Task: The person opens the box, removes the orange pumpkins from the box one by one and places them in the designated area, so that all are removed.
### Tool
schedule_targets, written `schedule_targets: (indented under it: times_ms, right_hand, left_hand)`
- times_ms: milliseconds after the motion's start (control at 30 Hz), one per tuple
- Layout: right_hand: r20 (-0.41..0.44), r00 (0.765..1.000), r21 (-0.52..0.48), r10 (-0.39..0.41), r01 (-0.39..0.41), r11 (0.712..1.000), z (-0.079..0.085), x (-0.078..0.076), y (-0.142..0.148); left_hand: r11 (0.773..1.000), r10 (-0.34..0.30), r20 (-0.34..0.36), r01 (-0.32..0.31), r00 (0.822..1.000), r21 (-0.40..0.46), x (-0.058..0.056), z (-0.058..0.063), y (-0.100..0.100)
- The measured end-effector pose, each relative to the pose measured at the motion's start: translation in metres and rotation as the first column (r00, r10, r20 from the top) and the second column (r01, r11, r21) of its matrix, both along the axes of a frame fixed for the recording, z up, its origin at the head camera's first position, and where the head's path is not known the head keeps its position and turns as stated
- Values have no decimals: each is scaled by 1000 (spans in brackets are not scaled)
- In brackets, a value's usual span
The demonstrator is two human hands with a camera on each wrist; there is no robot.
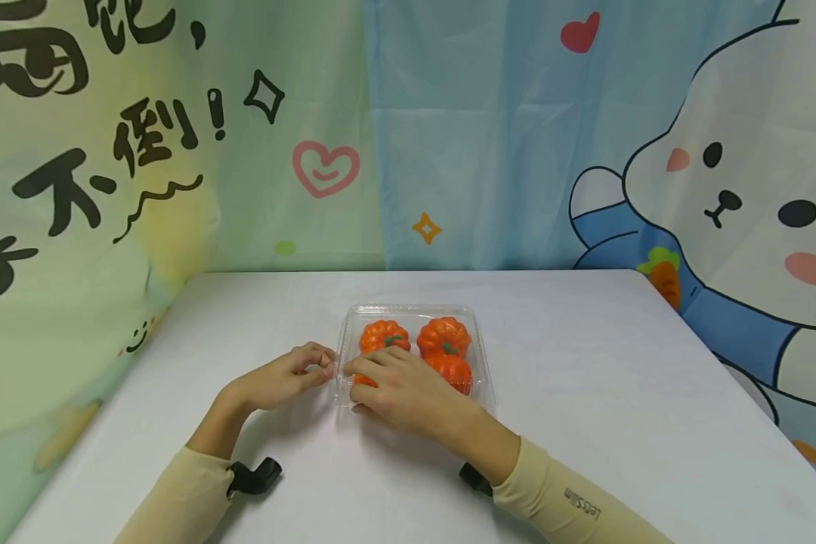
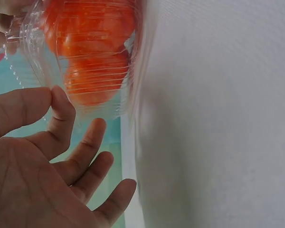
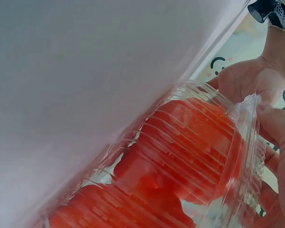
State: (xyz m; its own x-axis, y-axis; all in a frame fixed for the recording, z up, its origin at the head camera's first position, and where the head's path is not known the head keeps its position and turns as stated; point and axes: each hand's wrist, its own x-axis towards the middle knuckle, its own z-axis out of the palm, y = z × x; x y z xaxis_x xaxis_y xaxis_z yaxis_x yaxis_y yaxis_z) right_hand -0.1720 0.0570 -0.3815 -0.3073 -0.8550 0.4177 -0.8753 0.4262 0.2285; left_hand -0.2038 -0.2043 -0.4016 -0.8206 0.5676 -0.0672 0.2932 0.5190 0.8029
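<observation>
A clear plastic box (image 1: 483, 378) sits on the table with several small orange toy-like pumpkins (image 1: 443, 335) inside, some showing green stems. The front-left pumpkin is mostly hidden by my right hand (image 1: 408, 389). That hand reaches across the box's front-left corner, fingers over the top and thumb at the front side; the right wrist view has the thumb (image 3: 278, 126) against the ribbed rim. My left hand (image 1: 282, 378) is at the box's left edge. In the left wrist view its thumb and index fingertips meet at the box's corner, while the other fingers (image 2: 88, 142) spread apart.
The box rests on a white-covered table (image 1: 585, 363). A printed curtain (image 1: 449, 136) with a cartoon rabbit hangs behind the table's far edge. Black wrist cameras (image 1: 255, 477) are worn at both sleeves.
</observation>
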Motion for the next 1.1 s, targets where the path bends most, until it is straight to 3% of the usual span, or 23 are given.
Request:
schedule_targets:
  times_ms: [233,367,467,767,1100]
  right_hand:
    - [-136,991,18,-1,3,1000,-6,1,-5]
    - [-294,956,61,-24,44,997,-9,5,-9]
    - [-358,933,80,-47,81,994,-8,9,-12]
    - [-325,944,101,-53,91,991,-6,8,-16]
    - [-327,945,50,-10,28,998,-11,-1,-18]
  left_hand:
    - [1000,-19,5,18,1000,6,-1,-1,-1]
    - [1000,-24,23,23,999,14,-1,-3,-2]
    - [999,-34,28,33,999,21,-2,-5,-3]
    - [999,5,58,-7,998,39,-1,-7,-4]
    - [995,-28,33,24,999,102,-2,-6,-6]
